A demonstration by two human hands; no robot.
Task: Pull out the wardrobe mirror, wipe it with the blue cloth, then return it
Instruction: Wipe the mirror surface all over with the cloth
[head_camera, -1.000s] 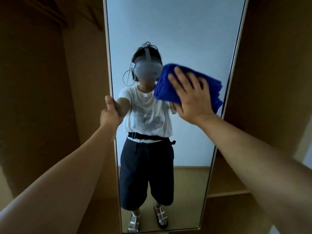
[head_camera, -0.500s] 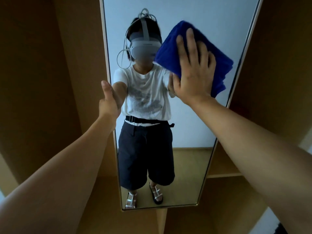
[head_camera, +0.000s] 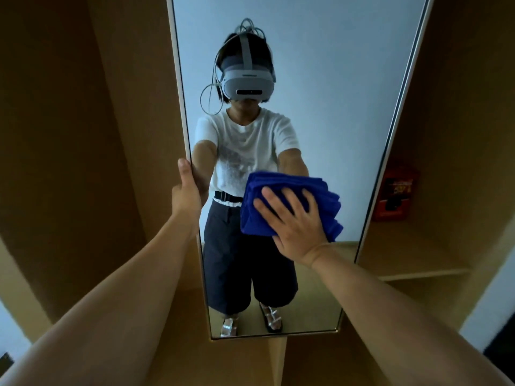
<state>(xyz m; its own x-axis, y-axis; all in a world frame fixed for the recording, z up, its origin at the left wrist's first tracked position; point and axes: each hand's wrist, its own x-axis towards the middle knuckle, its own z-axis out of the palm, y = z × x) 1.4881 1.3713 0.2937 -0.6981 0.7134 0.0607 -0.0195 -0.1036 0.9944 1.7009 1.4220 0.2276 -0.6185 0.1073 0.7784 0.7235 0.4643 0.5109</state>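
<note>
While left hand (head_camera: 186, 195) grips mirror (head_camera: 320, 107) edge w/ curled fingers, right hand (head_camera: 295, 221) presses blue cloth (head_camera: 281, 188) flat, fingers straight.

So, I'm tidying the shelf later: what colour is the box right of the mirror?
Orange-red with a dark patch, seen in the head view: the box.
</note>
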